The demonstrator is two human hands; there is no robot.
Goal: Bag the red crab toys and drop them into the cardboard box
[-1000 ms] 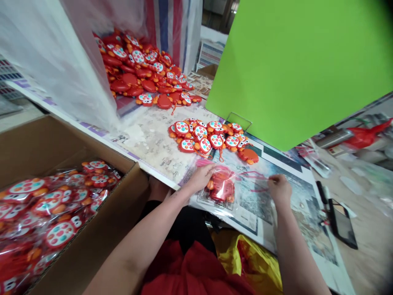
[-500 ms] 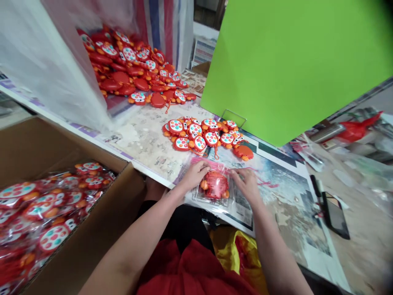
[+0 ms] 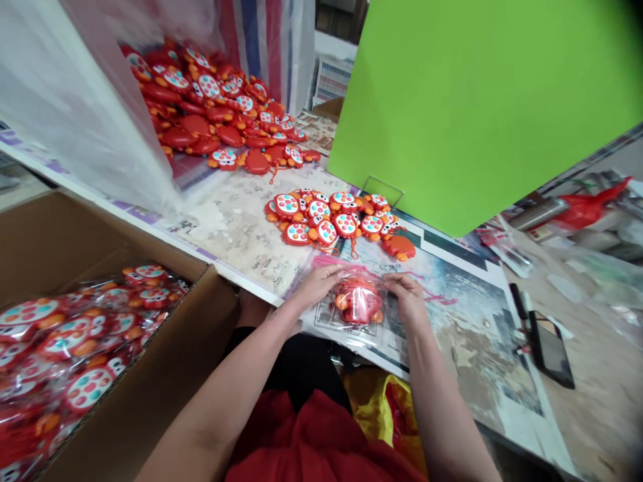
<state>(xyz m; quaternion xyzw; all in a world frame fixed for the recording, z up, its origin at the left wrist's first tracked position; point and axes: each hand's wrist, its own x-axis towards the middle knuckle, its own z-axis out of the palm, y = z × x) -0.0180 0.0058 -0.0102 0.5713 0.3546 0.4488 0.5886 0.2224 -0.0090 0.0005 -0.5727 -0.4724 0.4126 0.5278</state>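
A clear plastic bag (image 3: 359, 336) with a red and orange crab-shaped toy (image 3: 360, 301) inside lies at the near edge of the table. My left hand (image 3: 320, 282) pinches the bag's upper left corner, and my right hand (image 3: 404, 290) pinches its upper right side. The toy shows its plain red back through the shiny plastic. Beneath it is a stack of flat clear bags with pink tops (image 3: 326, 262). Just beyond my hands sits a small pile of loose crab toys (image 3: 321, 211) with white, dotted faces.
A large heap of crab toys (image 3: 205, 127) spills from a white striped sack (image 3: 65, 87) at the back left. Bagged toys (image 3: 75, 335) fill a cardboard box (image 3: 171, 341) at left. A green board (image 3: 452, 100) stands behind; a phone (image 3: 551, 348) lies at right.
The bagged toy has shifted slightly right, along with both hands. My right hand has moved a little outward. The piles and the box look the same.
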